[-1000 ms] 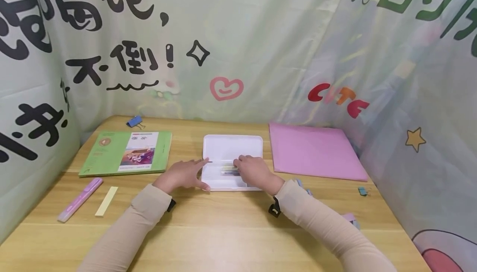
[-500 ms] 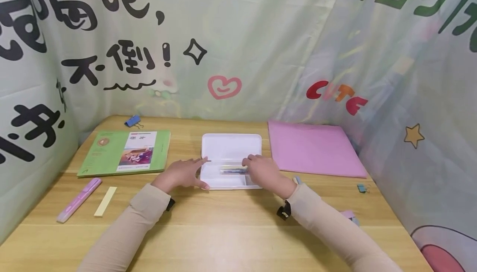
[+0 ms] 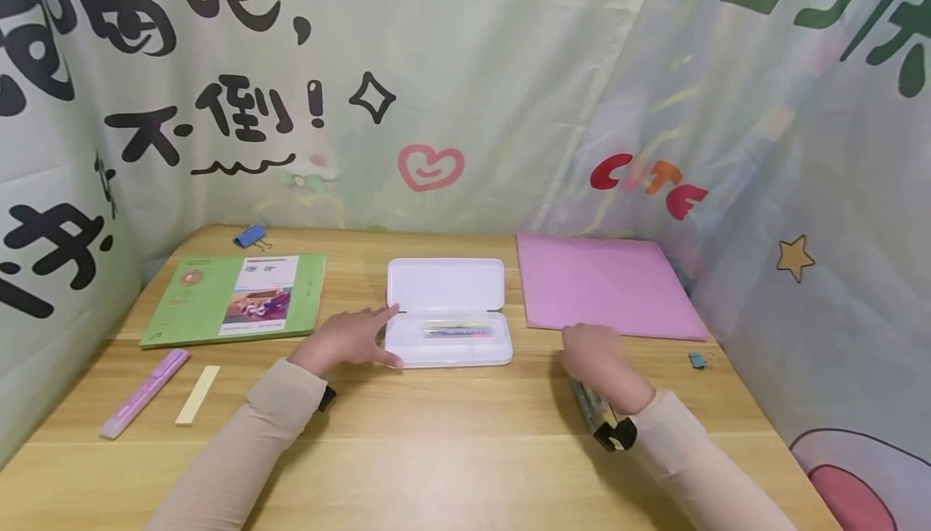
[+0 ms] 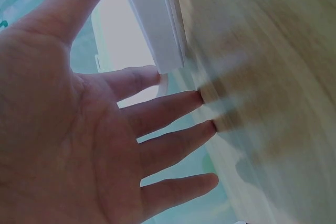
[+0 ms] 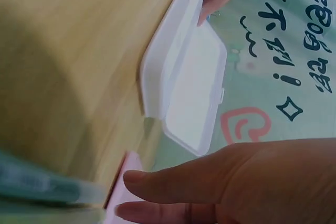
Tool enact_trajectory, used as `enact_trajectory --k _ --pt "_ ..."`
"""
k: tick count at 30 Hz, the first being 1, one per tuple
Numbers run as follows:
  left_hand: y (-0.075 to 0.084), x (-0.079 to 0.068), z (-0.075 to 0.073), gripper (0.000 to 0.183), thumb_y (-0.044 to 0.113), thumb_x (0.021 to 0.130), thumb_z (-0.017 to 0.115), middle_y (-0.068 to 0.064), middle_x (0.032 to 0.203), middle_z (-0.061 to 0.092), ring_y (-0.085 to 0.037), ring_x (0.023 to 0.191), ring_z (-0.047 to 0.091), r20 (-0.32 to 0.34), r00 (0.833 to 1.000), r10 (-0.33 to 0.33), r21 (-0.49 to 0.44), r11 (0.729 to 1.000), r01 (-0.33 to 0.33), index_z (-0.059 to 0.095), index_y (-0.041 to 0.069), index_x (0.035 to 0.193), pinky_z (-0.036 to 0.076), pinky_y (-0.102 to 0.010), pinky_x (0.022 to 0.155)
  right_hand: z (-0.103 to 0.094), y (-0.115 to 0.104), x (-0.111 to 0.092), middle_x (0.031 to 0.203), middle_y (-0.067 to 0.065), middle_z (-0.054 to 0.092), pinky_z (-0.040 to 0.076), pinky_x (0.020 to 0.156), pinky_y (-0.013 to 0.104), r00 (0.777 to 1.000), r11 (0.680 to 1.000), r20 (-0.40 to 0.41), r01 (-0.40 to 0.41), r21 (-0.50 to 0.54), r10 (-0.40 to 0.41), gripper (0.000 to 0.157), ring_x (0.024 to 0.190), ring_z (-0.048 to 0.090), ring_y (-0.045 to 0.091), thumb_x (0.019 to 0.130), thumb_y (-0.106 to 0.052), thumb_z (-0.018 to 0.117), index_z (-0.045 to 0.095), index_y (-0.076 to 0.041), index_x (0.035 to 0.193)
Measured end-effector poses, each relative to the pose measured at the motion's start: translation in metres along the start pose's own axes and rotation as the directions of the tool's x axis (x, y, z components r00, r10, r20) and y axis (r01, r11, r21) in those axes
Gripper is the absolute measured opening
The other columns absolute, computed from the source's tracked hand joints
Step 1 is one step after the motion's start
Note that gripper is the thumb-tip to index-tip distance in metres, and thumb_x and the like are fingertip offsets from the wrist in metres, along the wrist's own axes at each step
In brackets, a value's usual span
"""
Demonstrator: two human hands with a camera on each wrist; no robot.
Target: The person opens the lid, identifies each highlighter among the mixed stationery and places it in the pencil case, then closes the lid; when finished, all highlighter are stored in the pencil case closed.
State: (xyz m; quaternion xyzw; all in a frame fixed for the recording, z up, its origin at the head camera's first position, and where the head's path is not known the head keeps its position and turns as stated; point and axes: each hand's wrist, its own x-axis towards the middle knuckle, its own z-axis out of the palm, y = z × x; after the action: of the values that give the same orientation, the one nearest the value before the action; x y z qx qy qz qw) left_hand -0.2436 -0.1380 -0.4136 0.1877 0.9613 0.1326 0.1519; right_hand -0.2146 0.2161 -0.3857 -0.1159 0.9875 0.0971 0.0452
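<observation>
A white pencil case (image 3: 447, 353) lies opened flat on the table, its lid (image 3: 445, 284) tipped back. Several slim pens (image 3: 457, 330) rest in its tray. At the case's left end is my left hand (image 3: 351, 341), fingers spread and straight; thumb and index finger touch the case's edges. In the left wrist view the case (image 4: 155, 22) shows between thumb and index finger. My right hand (image 3: 600, 361) is right of the case, above several slim green-blue pens (image 3: 592, 406) partly hidden by hand and wrist. Nothing shows between its thumb and index finger in the right wrist view.
A green book (image 3: 236, 297) lies back left, a blue binder clip (image 3: 250, 235) behind it. Nearer are a pink pen-like case (image 3: 144, 394) and a pale yellow strip (image 3: 197, 395). A pink folder (image 3: 611, 284) lies back right, with a teal binder clip (image 3: 697, 360) beside it.
My right hand has left the pencil case and moved right and toward me, above the loose pens. The pens stay in the tray. My left hand stays at the case's left end.
</observation>
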Motion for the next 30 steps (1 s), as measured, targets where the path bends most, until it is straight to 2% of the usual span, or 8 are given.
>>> enact_trajectory --k 4,8,16,20,25,30 --pt "0.0 -0.001 -0.002 0.099 0.067 0.06 0.058 -0.011 0.137 0.03 -0.034 0.123 0.027 -0.003 1.0 0.006 -0.011 1.0 -0.006 0.021 0.02 0.139 0.021 -0.056 0.094 0.007 0.006 -0.009 0.051 0.0 0.043 0.039 0.04 0.035 1.0 1.0 -0.02 0.001 -0.023 -0.001 0.03 0.047 0.042 0.016 0.083 -0.022 0.051 0.046 -0.013 0.054" --pt "0.001 -0.003 -0.002 0.098 0.067 0.061 0.058 -0.011 0.137 0.029 -0.035 0.123 0.026 0.0 1.0 0.004 -0.015 1.0 -0.004 0.021 0.02 0.139 0.02 -0.056 0.094 0.015 0.008 -0.014 0.05 0.001 0.042 0.04 0.04 0.038 0.999 1.0 -0.047 -0.001 -0.018 0.001 0.036 0.046 0.042 0.017 0.084 -0.029 0.051 0.044 -0.014 0.051" --pt "0.001 -0.004 -0.002 0.098 0.066 0.062 0.057 -0.012 0.137 0.029 -0.035 0.123 0.026 -0.001 1.0 0.009 -0.008 1.0 -0.009 0.021 0.019 0.139 0.021 -0.056 0.094 0.021 0.005 -0.015 0.048 0.0 0.041 0.035 0.037 0.032 0.999 0.999 -0.004 -0.044 0.03 0.044 0.039 0.043 0.04 0.016 0.084 -0.03 0.049 0.044 -0.015 0.049" --pt "0.001 -0.003 -0.001 0.098 0.066 0.062 0.057 -0.012 0.137 0.029 -0.035 0.123 0.026 -0.004 1.0 0.012 -0.009 1.0 -0.012 0.021 0.019 0.139 0.021 -0.056 0.094 0.022 0.004 -0.017 0.048 -0.001 0.041 0.034 0.037 0.03 0.999 0.998 -0.016 -0.03 0.05 0.031 0.037 0.043 0.04 0.015 0.083 -0.027 0.05 0.043 -0.015 0.049" --pt "0.0 -0.002 0.001 0.098 0.066 0.062 0.057 -0.011 0.137 0.029 -0.034 0.123 0.026 -0.006 1.0 0.016 -0.007 1.0 -0.016 0.021 0.019 0.139 0.022 -0.055 0.094 0.018 0.0 -0.018 0.051 -0.002 0.043 0.036 0.04 0.031 0.999 0.993 0.025 -0.027 0.114 0.024 0.033 0.045 0.042 0.014 0.082 -0.031 0.05 0.043 -0.016 0.053" --pt "0.002 -0.004 -0.001 0.097 0.065 0.062 0.058 -0.011 0.137 0.029 -0.035 0.123 0.026 -0.006 1.0 0.007 -0.014 1.0 -0.007 0.021 0.019 0.139 0.02 -0.056 0.095 0.012 -0.007 -0.012 0.05 -0.003 0.042 0.033 0.039 0.028 0.999 0.975 -0.039 0.014 0.22 -0.006 0.034 0.044 0.04 0.012 0.084 -0.038 0.048 0.043 -0.016 0.059"
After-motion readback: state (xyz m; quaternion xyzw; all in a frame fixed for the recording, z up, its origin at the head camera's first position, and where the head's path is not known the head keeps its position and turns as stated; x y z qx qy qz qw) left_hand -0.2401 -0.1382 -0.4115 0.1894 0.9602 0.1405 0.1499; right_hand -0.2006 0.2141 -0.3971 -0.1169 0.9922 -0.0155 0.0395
